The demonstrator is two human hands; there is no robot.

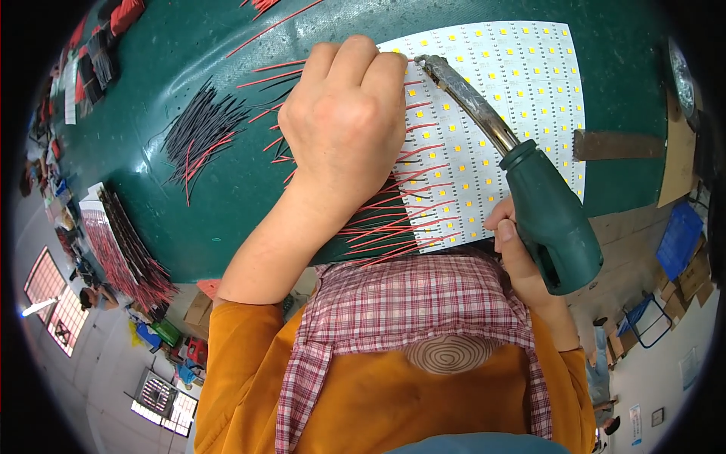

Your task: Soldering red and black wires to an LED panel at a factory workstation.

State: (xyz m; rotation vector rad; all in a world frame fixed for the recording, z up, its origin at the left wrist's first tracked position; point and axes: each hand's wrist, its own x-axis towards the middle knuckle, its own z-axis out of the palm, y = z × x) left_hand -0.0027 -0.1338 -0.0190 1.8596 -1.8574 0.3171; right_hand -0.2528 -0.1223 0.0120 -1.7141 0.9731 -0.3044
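Note:
My right hand (517, 246) is wrapped round the dark green handle of a soldering iron (556, 219). The iron's darkened tip rests at the upper left part of a white LED board (522, 98) dotted with yellow chips. Just left of that tip my left hand (344, 113) is closed in a pinch, its fingertips hidden beneath it. A short piece of red wire (412, 60) shows between this hand and the tip. Below it, several red and black wires (408, 204) stick out across the board's left edge. More wire ends (276, 76) poke out left of my left hand.
Loose black wires (200, 125) with a few red ones lie on the green tabletop (249, 178) at left. A bundle of wired strips (125, 234) hangs at the table's left edge. A brown bar (616, 145) lies right of the board. Blue crates (679, 238) stand beyond.

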